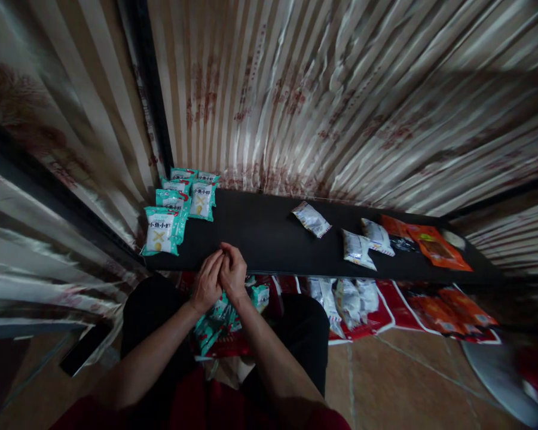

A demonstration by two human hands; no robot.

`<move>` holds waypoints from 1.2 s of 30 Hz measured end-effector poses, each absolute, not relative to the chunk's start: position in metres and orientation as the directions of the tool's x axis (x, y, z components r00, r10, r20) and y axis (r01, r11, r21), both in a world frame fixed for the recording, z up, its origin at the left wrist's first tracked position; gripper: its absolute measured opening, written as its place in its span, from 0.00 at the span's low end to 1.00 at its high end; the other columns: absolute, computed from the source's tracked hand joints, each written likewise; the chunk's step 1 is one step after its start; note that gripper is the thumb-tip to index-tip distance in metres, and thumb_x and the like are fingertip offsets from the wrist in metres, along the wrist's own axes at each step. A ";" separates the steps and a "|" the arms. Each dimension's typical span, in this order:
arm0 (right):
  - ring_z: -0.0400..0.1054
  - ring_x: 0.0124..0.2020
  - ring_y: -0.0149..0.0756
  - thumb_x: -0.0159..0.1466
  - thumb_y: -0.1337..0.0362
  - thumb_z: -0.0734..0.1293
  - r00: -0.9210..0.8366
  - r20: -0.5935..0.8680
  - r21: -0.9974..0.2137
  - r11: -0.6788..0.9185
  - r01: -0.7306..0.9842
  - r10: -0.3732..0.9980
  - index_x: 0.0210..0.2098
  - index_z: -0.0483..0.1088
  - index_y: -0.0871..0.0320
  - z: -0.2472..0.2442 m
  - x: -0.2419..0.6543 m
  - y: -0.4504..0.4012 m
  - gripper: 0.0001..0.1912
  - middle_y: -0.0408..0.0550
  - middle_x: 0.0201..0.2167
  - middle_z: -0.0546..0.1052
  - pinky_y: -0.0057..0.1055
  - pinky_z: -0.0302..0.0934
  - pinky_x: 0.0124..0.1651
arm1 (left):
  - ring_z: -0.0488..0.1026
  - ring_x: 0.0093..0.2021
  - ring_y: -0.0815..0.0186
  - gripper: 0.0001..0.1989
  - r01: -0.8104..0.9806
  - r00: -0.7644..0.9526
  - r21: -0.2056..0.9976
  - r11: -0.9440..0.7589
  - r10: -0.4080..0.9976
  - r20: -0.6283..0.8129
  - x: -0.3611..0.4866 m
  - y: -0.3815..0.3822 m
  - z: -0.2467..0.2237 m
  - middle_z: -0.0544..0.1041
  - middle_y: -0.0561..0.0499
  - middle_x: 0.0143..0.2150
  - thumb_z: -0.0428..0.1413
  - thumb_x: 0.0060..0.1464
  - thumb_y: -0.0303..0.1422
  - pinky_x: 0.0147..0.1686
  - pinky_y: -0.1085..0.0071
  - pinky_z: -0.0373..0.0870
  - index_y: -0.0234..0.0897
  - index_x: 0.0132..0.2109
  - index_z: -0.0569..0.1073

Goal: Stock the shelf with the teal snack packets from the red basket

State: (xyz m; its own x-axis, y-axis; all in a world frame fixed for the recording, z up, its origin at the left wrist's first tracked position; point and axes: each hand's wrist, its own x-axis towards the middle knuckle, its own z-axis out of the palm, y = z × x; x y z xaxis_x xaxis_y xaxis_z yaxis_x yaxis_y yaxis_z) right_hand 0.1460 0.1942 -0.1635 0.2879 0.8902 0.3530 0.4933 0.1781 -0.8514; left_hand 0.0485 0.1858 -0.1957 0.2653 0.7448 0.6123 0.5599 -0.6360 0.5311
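My left hand (208,282) and my right hand (233,272) are brought together at the front edge of a black shelf board (260,233), fingers folded in against each other. Nothing shows between them, though the palms are hidden. Just beyond, on the board's left end, stand several teal-and-white snack packets (160,232) in two rows. Below my wrists, more teal packets (213,325) lie in a red bag, partly covered by my forearms.
A silver-white packet (311,219) lies mid-board, with two white packets (357,248) farther right. Orange packets (437,245) lie near the right end. Under the front edge, red bags hold white packets (349,301) and orange packets (459,310). Striped curtains (269,89) enclose the board.
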 end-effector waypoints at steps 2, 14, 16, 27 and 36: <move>0.69 0.43 0.35 0.61 0.71 0.54 0.263 0.388 -0.826 0.206 0.525 0.883 0.43 0.71 0.58 -0.172 0.148 0.169 0.17 0.50 0.40 0.76 0.35 0.63 0.49 | 0.64 0.57 0.59 0.22 0.546 0.292 0.515 -0.662 0.725 0.623 0.046 0.166 -0.202 0.68 0.38 0.55 0.43 0.56 0.22 0.55 0.58 0.66 0.31 0.58 0.63; 0.69 0.48 0.42 0.61 0.69 0.58 0.131 -0.236 -0.660 -0.257 0.705 0.963 0.49 0.70 0.65 -0.240 0.158 0.088 0.19 0.59 0.46 0.75 0.34 0.60 0.51 | 0.49 0.66 0.51 0.22 0.878 0.356 0.378 -0.294 0.928 -0.107 0.035 0.111 -0.232 0.63 0.35 0.61 0.45 0.51 0.22 0.60 0.52 0.55 0.29 0.53 0.69; 0.69 0.49 0.43 0.62 0.65 0.59 0.148 -0.350 -0.624 -0.348 0.699 0.925 0.52 0.68 0.64 -0.246 0.155 0.085 0.20 0.59 0.49 0.74 0.34 0.60 0.51 | 0.47 0.67 0.50 0.22 0.925 0.288 0.308 -0.222 0.939 -0.188 0.031 0.112 -0.234 0.62 0.35 0.62 0.47 0.50 0.24 0.61 0.51 0.50 0.30 0.54 0.69; 0.69 0.50 0.37 0.62 0.62 0.61 0.144 -0.537 -0.680 -0.527 0.509 0.831 0.57 0.62 0.55 -0.275 0.151 0.074 0.23 0.49 0.48 0.75 0.33 0.60 0.52 | 0.45 0.67 0.48 0.23 0.971 0.230 0.154 -0.184 0.901 -0.368 0.028 0.110 -0.241 0.59 0.36 0.64 0.51 0.51 0.27 0.60 0.52 0.50 0.30 0.56 0.66; 0.71 0.45 0.36 0.62 0.64 0.59 0.204 -0.500 -0.726 -0.536 0.431 0.842 0.54 0.65 0.56 -0.279 0.150 0.077 0.21 0.48 0.44 0.77 0.31 0.62 0.48 | 0.61 0.59 0.55 0.20 0.952 0.303 0.137 -0.274 0.914 -0.271 0.029 0.111 -0.229 0.73 0.38 0.52 0.46 0.53 0.24 0.57 0.62 0.56 0.29 0.53 0.70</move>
State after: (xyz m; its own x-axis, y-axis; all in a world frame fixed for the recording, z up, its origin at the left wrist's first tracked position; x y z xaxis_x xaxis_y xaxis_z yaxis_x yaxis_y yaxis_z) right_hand 0.1500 0.0766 -0.2786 0.2038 0.8418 -0.4998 0.4309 -0.5355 -0.7263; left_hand 0.0286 0.1106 -0.2285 0.3026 0.9139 -0.2707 0.9518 -0.2745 0.1372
